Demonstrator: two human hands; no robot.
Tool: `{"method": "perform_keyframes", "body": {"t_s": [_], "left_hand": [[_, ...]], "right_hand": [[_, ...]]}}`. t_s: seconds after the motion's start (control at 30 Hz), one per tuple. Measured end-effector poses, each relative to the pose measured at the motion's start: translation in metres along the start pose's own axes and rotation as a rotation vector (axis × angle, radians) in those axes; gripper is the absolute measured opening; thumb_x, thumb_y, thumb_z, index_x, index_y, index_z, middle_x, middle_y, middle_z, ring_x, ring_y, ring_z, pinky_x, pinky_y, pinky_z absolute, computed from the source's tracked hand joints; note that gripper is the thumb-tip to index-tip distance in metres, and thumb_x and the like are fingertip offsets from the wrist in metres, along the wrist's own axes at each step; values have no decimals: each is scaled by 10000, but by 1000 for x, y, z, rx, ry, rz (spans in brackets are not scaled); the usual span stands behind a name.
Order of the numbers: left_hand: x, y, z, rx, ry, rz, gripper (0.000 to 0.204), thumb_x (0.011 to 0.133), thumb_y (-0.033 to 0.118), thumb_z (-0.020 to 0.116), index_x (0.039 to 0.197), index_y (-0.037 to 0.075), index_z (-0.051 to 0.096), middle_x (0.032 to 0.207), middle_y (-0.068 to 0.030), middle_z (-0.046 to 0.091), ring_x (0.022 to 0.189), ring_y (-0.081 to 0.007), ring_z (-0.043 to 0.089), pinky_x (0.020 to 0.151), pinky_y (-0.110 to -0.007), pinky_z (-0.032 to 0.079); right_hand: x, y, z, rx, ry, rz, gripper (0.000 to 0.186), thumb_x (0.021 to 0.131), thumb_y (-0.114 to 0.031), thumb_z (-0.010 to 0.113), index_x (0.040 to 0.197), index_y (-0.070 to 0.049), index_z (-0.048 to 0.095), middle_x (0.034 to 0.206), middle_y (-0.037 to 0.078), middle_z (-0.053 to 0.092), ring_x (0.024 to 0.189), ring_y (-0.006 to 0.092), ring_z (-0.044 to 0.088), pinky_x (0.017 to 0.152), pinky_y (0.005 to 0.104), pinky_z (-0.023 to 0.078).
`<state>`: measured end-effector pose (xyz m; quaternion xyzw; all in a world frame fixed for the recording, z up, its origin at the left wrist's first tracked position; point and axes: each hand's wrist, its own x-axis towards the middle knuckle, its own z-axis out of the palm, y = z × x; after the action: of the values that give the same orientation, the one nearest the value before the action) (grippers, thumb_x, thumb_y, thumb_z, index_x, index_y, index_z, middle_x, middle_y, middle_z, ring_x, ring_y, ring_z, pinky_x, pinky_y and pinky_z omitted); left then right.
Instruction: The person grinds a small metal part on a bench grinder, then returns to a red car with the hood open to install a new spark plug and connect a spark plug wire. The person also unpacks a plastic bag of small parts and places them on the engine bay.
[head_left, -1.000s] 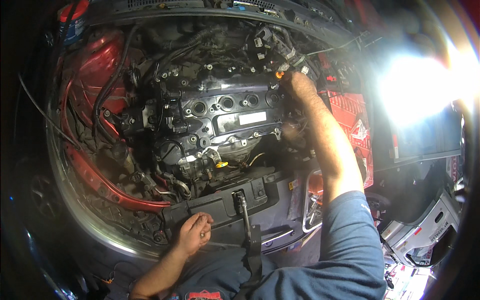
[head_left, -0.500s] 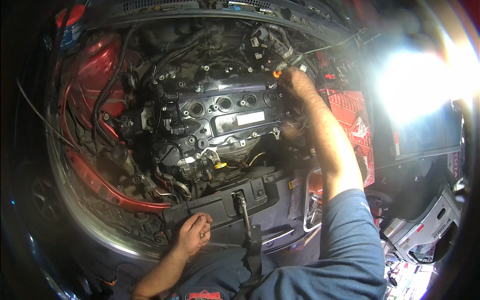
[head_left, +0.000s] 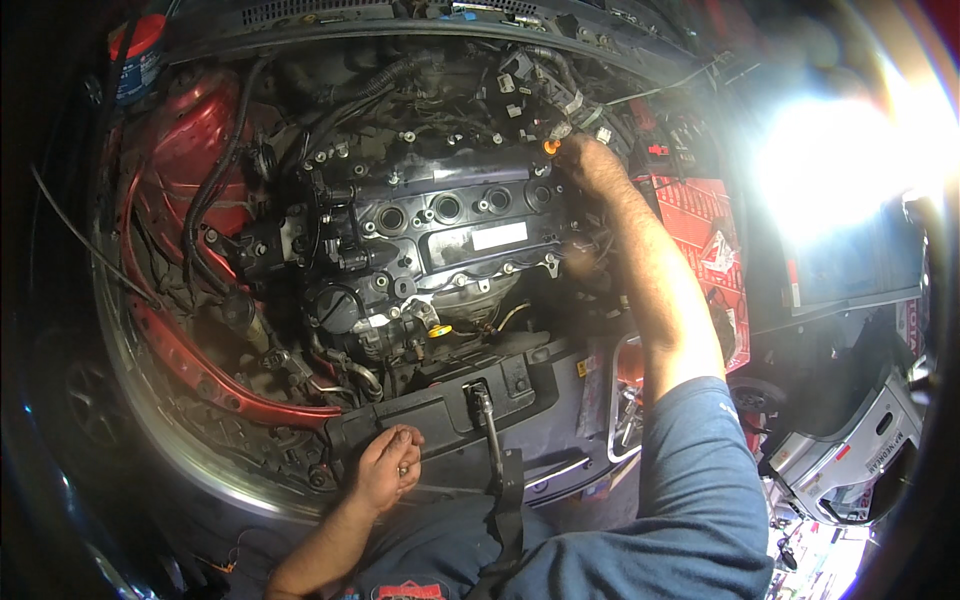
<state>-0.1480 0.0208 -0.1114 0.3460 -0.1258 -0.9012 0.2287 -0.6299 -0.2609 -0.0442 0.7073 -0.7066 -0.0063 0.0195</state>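
A car engine with a black valve cover lies in front of me. My right hand is stretched to the cover's far right corner, its fingers bent down beside a small orange part. What those closed fingers grip is hidden behind the hand. My left hand is held low over the front edge of the car, fingers curled around something small that I cannot make out. To the right of it, a ratchet stands against the black front panel. A yellow dipstick handle sticks out at the engine's near side.
A red tool mat or tray lies right of the engine, partly behind my right arm. A blue tub with a red lid stands at the far left. A bright lamp glares at the right. A grey detached car panel sits at lower right.
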Motion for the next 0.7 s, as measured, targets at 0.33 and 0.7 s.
{"method": "perform_keyframes", "body": {"t_s": [0.33, 0.7], "left_hand": [[2, -2, -3, 3, -2, 6, 273, 1059, 292, 412, 1049, 60, 555, 684, 28, 376, 442, -52, 321, 367, -202, 261], [2, -2, -3, -17, 22, -9, 255, 1052, 272, 418, 1054, 58, 557, 682, 22, 387, 439, -59, 320, 367, -204, 264]], "right_hand": [[1, -2, -2, 60, -69, 70, 272, 847, -270, 688, 1056, -95, 686, 1018, 148, 680, 991, 345, 643, 844, 436, 518], [2, 0, 4, -15, -58, 78, 237, 847, -223, 670, 1054, -110, 693, 1039, 144, 684, 1001, 335, 648, 852, 427, 517]]}}
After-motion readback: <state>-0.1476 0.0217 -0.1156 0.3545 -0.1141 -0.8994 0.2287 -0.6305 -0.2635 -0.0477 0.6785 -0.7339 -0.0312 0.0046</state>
